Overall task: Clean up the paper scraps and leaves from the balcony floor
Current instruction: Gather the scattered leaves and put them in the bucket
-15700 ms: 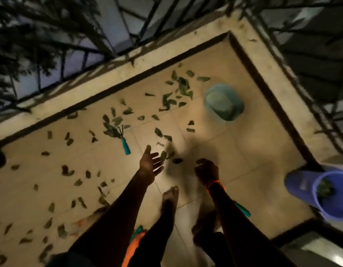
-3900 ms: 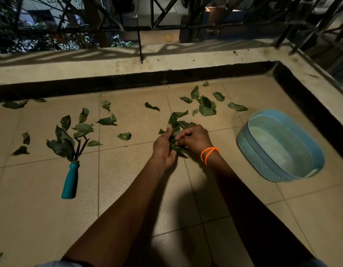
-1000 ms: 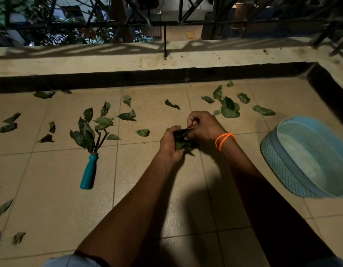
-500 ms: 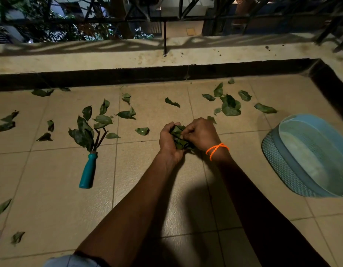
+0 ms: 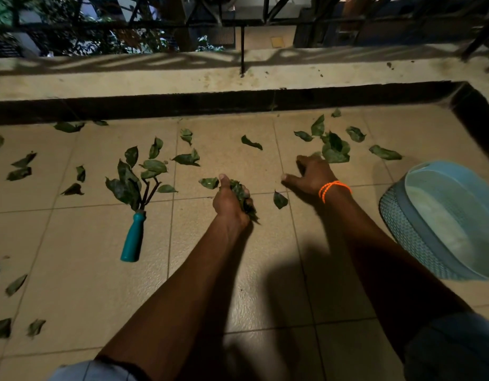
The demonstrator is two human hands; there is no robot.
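Head view: half a second ago both hands met over one bunch of leaves; now they are apart. The left hand [image 5: 231,202] keeps the bunch of leaves [image 5: 242,193] alone, fingers curled around it, just above the tile floor [image 5: 237,284]. The right hand [image 5: 309,176], with an orange wristband [image 5: 334,188], has moved to the right and forward; its fingers are spread and loosely bent, holding nothing, with the fingertips near a cluster of leaves [image 5: 335,149].

One single leaf [image 5: 279,199] lies between the two hands. The hand rake [image 5: 136,215] lies on the floor to the left, its long axis almost straight away from the person, the teal handle nearer and the prongs pointing to the ledge [image 5: 182,81], with leaves caught in them. The blue basket [image 5: 419,237] is tilted at the right, its opening facing up and toward the person.

More loose leaves lie scattered toward the left edge. The dark kerb closes the far side and the right corner; the tiles in front of the person are open.
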